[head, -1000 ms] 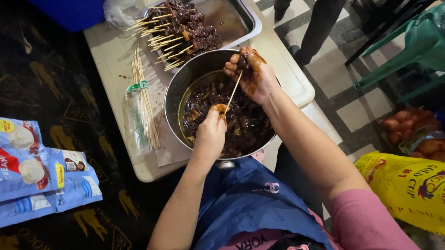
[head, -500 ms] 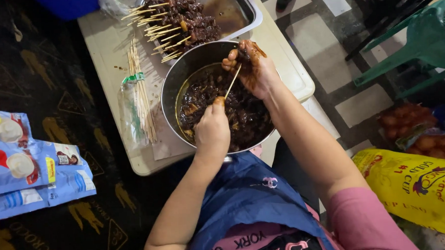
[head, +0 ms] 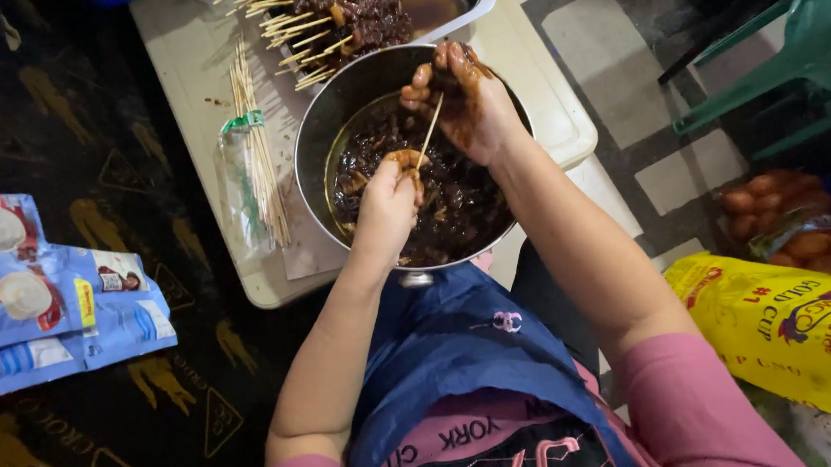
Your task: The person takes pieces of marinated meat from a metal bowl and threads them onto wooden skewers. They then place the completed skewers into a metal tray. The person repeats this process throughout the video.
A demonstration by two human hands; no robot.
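A large metal bowl (head: 324, 117) of dark, marinated meat pieces stands on a low white table (head: 198, 75). Over the bowl, my right hand (head: 461, 98), smeared with sauce, holds the upper end of a thin wooden skewer (head: 429, 132). My left hand (head: 389, 202) pinches a piece of meat (head: 404, 158) at the skewer's lower end. Both hands are above the meat in the bowl.
A metal tray (head: 467, 1) behind the bowl holds several finished meat skewers (head: 334, 20). A bag of bare wooden skewers (head: 256, 156) lies left of the bowl. Blue packets (head: 50, 301) lie on the dark floor at left; a yellow sack (head: 787, 331) and green chair legs (head: 769, 74) at right.
The camera has moved closer and shifted. Both hands stay on the skewer over the bowl, the left hand working the meat piece at its lower end.
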